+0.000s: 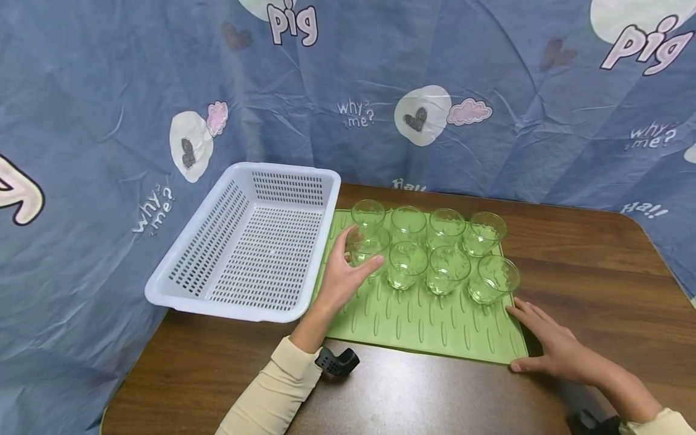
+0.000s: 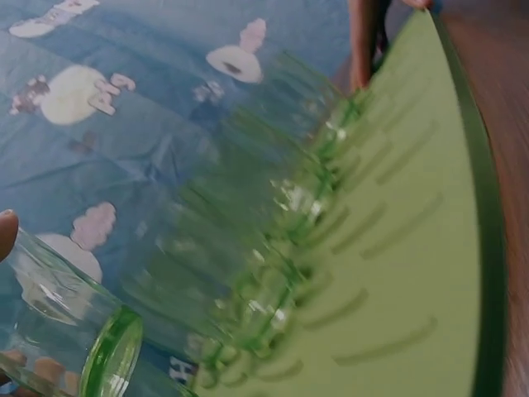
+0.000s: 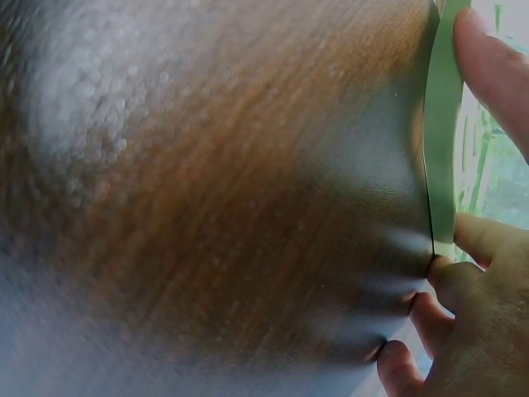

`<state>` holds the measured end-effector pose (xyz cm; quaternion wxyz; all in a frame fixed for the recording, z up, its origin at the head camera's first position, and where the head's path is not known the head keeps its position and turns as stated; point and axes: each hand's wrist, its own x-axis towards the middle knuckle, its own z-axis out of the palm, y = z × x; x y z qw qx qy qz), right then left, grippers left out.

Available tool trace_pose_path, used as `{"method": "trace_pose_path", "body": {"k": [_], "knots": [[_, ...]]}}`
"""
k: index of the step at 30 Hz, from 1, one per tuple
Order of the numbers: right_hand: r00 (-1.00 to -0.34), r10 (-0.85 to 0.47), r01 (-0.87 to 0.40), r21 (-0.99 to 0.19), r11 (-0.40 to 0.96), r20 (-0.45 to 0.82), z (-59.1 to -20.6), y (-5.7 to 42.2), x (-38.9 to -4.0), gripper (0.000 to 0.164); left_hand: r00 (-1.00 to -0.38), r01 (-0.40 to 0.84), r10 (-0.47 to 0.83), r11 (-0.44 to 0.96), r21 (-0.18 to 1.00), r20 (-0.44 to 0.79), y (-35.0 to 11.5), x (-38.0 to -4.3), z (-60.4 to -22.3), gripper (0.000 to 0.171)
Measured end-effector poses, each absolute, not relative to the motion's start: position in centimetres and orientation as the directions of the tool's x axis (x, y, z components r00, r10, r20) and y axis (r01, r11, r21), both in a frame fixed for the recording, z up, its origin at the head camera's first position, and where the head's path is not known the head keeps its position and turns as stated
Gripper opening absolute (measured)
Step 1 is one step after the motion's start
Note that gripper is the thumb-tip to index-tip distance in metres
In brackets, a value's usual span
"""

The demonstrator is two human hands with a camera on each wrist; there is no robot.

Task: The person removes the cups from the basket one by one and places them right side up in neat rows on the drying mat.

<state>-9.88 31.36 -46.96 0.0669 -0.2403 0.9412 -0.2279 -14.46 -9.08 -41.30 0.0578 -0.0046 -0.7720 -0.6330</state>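
My left hand point(image 1: 341, 277) holds a clear drinking glass point(image 1: 370, 243), its thumb and fingers around the sides. In the left wrist view this held glass point(image 2: 62, 318) shows its thick green-tinted base just above the mat. Several matching glasses point(image 1: 448, 270) stand upright in two rows on the green ridged drying mat point(image 1: 413, 329). At the mat's right edge rests my right hand point(image 1: 568, 351), fingers spread and thumb at the front corner. The right wrist view shows its fingertips along the mat's green rim point(image 3: 445, 132) and on the wood.
A white perforated plastic basket point(image 1: 241, 308) stands left of the mat, with nothing inside it. Both sit on a brown wooden table point(image 1: 587, 260). Behind the table hangs a blue printed cloth point(image 1: 304, 121).
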Motion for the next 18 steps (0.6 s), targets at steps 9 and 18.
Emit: {"method": "trace_pose_path", "body": {"k": [9,18], "knots": [[-0.874,-0.485,-0.419,-0.467,0.779,-0.026,-46.8,31.3,-10.0,0.103,-0.994,0.065,-0.076,0.205,0.977,0.082,-10.0,-15.1,-43.4,0.09],[-0.869,-0.494,-0.44,-0.448,0.779,-0.006,-46.9,31.3,-9.8,0.102,-0.996,0.081,-0.025,0.202,0.976,0.087,-10.3,-15.7,-44.4,0.091]]}}
